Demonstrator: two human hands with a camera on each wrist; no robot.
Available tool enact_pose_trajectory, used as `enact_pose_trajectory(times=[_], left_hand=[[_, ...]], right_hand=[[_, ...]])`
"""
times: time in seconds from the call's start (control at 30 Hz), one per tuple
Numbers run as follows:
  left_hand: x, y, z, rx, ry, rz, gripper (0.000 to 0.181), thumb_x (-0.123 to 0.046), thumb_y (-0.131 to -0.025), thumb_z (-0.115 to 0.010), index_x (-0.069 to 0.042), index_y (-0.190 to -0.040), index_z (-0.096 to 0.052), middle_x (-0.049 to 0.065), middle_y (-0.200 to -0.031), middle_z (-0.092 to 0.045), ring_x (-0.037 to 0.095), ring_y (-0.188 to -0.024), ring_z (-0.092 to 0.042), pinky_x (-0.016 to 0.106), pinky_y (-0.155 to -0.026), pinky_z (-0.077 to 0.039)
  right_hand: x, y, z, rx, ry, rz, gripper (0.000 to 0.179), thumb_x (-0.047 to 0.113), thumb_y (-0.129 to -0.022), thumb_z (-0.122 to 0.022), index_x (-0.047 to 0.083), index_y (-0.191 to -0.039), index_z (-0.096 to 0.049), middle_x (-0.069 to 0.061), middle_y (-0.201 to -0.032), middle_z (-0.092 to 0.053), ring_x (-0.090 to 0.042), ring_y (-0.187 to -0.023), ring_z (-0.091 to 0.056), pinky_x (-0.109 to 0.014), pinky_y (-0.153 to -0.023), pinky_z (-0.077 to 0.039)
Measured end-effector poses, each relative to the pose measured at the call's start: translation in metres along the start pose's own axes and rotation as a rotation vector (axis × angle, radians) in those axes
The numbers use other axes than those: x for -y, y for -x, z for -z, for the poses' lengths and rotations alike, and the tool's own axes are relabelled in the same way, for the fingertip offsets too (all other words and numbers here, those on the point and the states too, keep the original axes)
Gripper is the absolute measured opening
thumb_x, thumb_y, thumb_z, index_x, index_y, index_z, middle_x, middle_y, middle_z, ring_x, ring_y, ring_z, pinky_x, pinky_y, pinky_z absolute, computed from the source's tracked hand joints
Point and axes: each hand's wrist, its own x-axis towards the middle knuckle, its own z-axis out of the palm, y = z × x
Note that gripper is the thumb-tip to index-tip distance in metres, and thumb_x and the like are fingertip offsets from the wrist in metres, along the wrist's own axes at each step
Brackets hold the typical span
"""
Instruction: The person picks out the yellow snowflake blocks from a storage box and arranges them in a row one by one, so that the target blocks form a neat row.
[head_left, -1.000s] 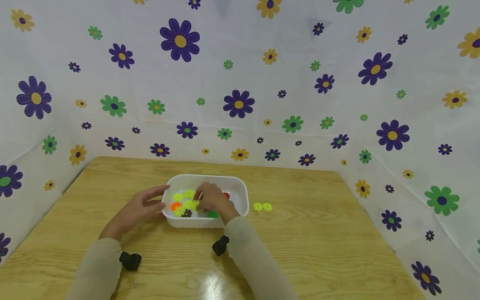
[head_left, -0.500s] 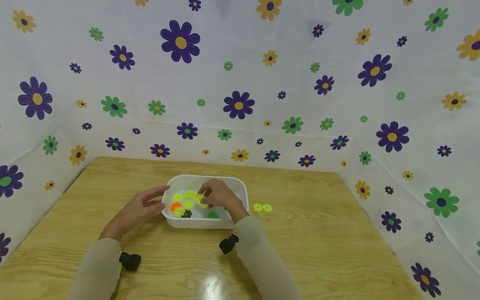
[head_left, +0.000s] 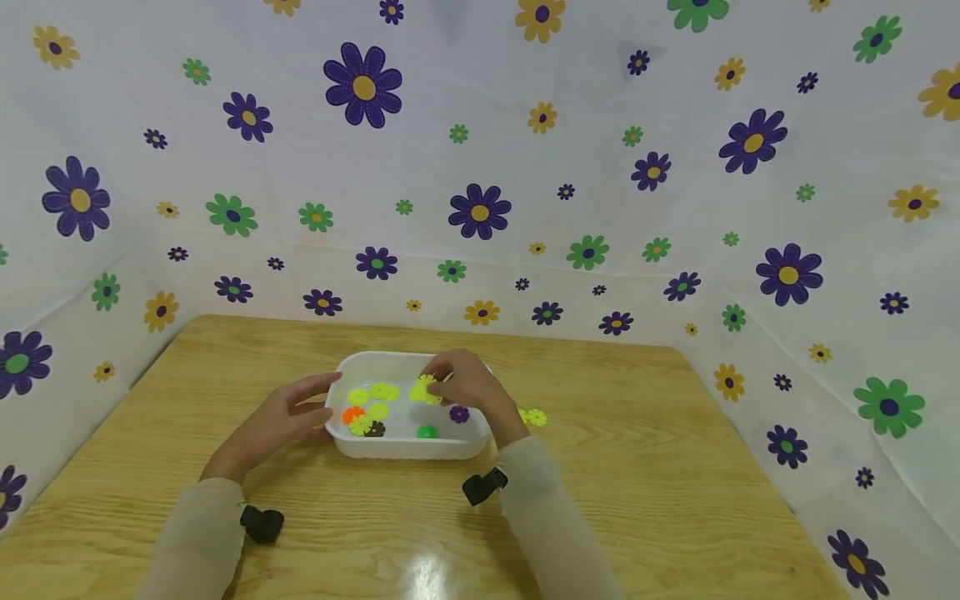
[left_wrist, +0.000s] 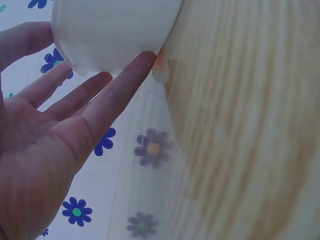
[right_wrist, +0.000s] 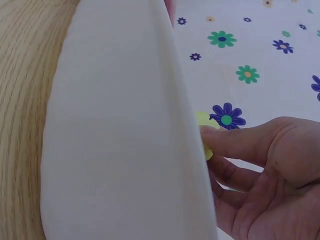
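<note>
A white plastic tray [head_left: 408, 449] stands on the table with several flower-shaped plastic discs in it. My left hand [head_left: 281, 414] rests its extended fingertips against the tray's left end, and the left wrist view has the fingers [left_wrist: 125, 90] touching the outer wall. Over the tray's right half, my right hand [head_left: 467, 385] pinches a yellow flower-shaped disc [head_left: 427, 387] between thumb and fingers. A second yellow piece shows right beside it; whether they are joined, I cannot tell. In the right wrist view the tray wall [right_wrist: 125, 125] hides most of the held disc [right_wrist: 204, 120].
Inside the tray lie an orange disc [head_left: 353, 415], a brown disc [head_left: 377, 429], a green disc [head_left: 427, 432], a purple disc [head_left: 459, 414] and several yellow discs [head_left: 383, 392]. Right of the tray, yellow discs [head_left: 536, 417] lie on the wooden table [head_left: 637, 467], partly behind my right wrist.
My right hand has risen and moved right inside the tray, carrying yellow from the group at the left. The purple disc has come into sight. My left hand stays on the tray's end.
</note>
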Motion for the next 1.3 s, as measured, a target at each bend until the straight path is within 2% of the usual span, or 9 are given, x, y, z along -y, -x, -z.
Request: enact_pose_trajectory(times=[0.17, 0.43, 0.57, 0.7, 0.83, 1.03, 1.3], left_hand=[[-0.001, 0.000, 0.000, -0.005, -0.004, 0.019, 0.067, -0.025, -0.102, -0.064, -0.012, -0.161, -0.035, 0.022, -0.169, -0.027, 0.051, -0.144, -0.045, 0.045, -0.102, -0.059], [-0.002, 0.000, 0.000, -0.006, -0.018, 0.010, 0.068, -0.026, -0.102, -0.064, -0.011, -0.161, -0.034, 0.023, -0.169, -0.027, 0.052, -0.144, -0.044, 0.046, -0.101, -0.059], [0.000, -0.001, 0.000, -0.001, -0.007, 0.008, 0.067, -0.025, -0.102, -0.063, -0.011, -0.161, -0.034, 0.023, -0.169, -0.026, 0.052, -0.145, -0.043, 0.044, -0.100, -0.060], [0.003, -0.003, 0.000, -0.002, 0.019, 0.010, 0.066, -0.024, -0.102, -0.063, -0.013, -0.161, -0.035, 0.021, -0.169, -0.027, 0.052, -0.144, -0.044, 0.041, -0.100, -0.061], [0.005, -0.003, 0.000, -0.005, 0.018, 0.001, 0.065, -0.023, -0.102, -0.063, -0.012, -0.160, -0.036, 0.022, -0.169, -0.028, 0.052, -0.144, -0.044, 0.040, -0.099, -0.061], [0.004, -0.002, 0.001, -0.005, 0.008, -0.003, 0.065, -0.024, -0.103, -0.063, -0.011, -0.160, -0.035, 0.023, -0.169, -0.027, 0.053, -0.144, -0.044, 0.041, -0.100, -0.060], [0.002, -0.001, 0.001, -0.012, 0.001, 0.009, 0.065, -0.024, -0.102, -0.063, -0.012, -0.160, -0.036, 0.021, -0.169, -0.028, 0.052, -0.144, -0.044, 0.044, -0.101, -0.060]], right_hand=[[-0.004, 0.009, 0.013, -0.057, -0.002, -0.018, 0.021, 0.012, -0.096, -0.071, 0.008, -0.117, -0.075, -0.013, -0.108, -0.072, -0.030, -0.087, -0.073, -0.043, -0.083, -0.065], [-0.018, 0.023, 0.034, -0.142, -0.035, -0.082, 0.023, 0.012, -0.096, -0.072, 0.008, -0.119, -0.073, -0.013, -0.108, -0.072, -0.019, -0.080, -0.070, -0.041, -0.086, -0.065], [-0.028, 0.028, 0.041, -0.166, -0.056, -0.106, 0.024, 0.011, -0.097, -0.071, 0.007, -0.120, -0.072, -0.013, -0.110, -0.071, -0.020, -0.084, -0.070, -0.038, -0.085, -0.065], [-0.038, 0.032, 0.047, -0.189, -0.083, -0.120, 0.023, 0.009, -0.097, -0.070, 0.006, -0.119, -0.071, -0.014, -0.112, -0.070, -0.023, -0.091, -0.070, -0.042, -0.088, -0.065], [-0.046, 0.036, 0.053, -0.191, -0.084, -0.133, 0.024, 0.009, -0.097, -0.070, 0.004, -0.121, -0.070, -0.016, -0.114, -0.070, -0.023, -0.094, -0.070, -0.044, -0.089, -0.065], [-0.056, 0.044, 0.064, -0.178, -0.088, -0.155, 0.028, 0.010, -0.098, -0.069, -0.001, -0.123, -0.068, -0.019, -0.112, -0.069, -0.024, -0.088, -0.071, -0.045, -0.087, -0.065], [-0.071, 0.050, 0.074, -0.129, -0.067, -0.167, 0.025, 0.011, -0.097, -0.071, -0.005, -0.115, -0.070, -0.018, -0.104, -0.070, -0.021, -0.083, -0.071, -0.041, -0.080, -0.066]])
